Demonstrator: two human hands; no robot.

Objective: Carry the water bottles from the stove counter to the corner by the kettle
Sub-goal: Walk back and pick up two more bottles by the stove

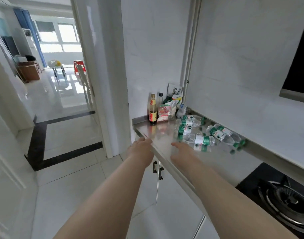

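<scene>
Several clear water bottles with green labels and green caps lie on their sides on the steel counter (pixel 158 135), among them one near the front (pixel 199 139), one further back (pixel 189 122) and one to the right (pixel 220 135). My right hand (pixel 182 148) reaches over the counter with fingers apart, just short of the nearest bottle, holding nothing. At the counter's front edge my left hand (pixel 141 146) is stretched out, empty, fingers apart. No kettle is in view.
A dark sauce bottle (pixel 153 111), another bottle and food packets (pixel 166 111) stand at the counter's far end by the wall. A gas stove (pixel 284 199) is at lower right. Cabinet doors sit below the counter. An open doorway on the left leads to a bright room.
</scene>
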